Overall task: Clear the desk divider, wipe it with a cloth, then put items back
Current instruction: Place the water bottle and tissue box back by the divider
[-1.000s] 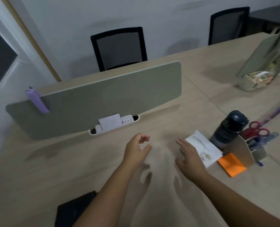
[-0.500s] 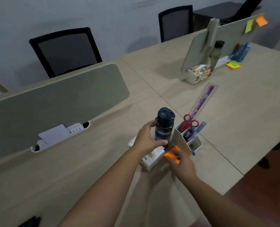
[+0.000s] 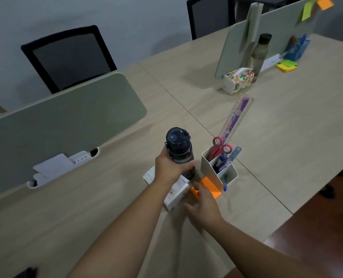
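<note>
Left hand (image 3: 167, 167) has its grip wrapped round the dark bottle (image 3: 179, 149), just under the cap, bottle upright, at or just off the worktop (image 3: 287, 137) beside the white pen holder (image 3: 218, 169); can't tell if the base is clear of the surface. Right hand (image 3: 203, 201) is spread, fingertips on the orange sticky pad (image 3: 206, 187), not pinching yet. White tissue pack (image 3: 176, 192) sits under the left wrist. Divider (image 3: 66, 115) is to the left, bare apart from the tray (image 3: 64, 167) at its foot with a paper in it. Handling guess: bottle is rigid plastic, smooth, weight depends on fill, so take it at the body, not the lid. Sticky pad is light and flexes, so pinch the edges. Pen holder is top-heavy with scissors (image 3: 219, 147) and ruler (image 3: 235, 119), so hold it low by the walls.
</note>
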A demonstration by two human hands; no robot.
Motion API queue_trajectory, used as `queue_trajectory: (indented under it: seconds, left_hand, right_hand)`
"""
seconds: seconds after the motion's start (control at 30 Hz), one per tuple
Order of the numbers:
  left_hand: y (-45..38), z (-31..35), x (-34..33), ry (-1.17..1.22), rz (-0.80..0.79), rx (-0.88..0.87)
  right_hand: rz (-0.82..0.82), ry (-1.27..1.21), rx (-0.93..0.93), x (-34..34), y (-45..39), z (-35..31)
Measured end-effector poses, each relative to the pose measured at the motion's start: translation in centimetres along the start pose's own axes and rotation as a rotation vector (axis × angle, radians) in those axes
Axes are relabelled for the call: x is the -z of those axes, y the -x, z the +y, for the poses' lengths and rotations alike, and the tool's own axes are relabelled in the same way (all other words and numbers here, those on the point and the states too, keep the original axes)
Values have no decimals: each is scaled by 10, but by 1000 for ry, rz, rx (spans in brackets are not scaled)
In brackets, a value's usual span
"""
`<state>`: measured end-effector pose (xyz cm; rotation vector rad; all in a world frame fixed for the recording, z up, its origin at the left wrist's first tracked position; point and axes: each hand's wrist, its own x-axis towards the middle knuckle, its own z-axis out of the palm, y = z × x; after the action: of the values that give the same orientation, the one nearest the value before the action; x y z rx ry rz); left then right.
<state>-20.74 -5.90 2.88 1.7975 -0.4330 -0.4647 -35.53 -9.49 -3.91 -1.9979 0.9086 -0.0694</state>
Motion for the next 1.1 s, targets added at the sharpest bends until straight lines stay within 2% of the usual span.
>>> queue_trajectory:
  seconds: [0.23, 0.37, 0.43, 0.5, 0.6, 0.67, 0.8, 1.0, 1.1]
  left_hand:
    - [-6, 23, 63, 98, 112, -65]
    - [8, 28, 120, 134, 218, -96]
    - [18, 22, 149, 120, 278, -90]
    - [27, 10, 175, 93, 319, -69]
    - [45, -9, 219, 32, 402, -4]
    - [57, -24, 247, -12, 468, 39]
    - [74, -53, 299, -81, 593, 144]
    - [82, -81, 368, -160, 751, 224]
    - [82, -94, 411, -183, 826, 255]
  right_hand:
    - [0, -164, 49, -31, -10, -17]
    - [49, 137, 130, -55, -13, -34]
    - [93, 190, 107, -66, -15, -45]
    - [130, 138, 45, -72, -17, -55]
    - [225, 63, 77, -86, -24, -64]
    - [225, 17, 72, -96, -28, -76]
    - [114, -99, 157, -127, -35, -100]
    - [-189, -299, 375, -188, -28, -164]
    - [-343, -286, 475, -221, -32, -210]
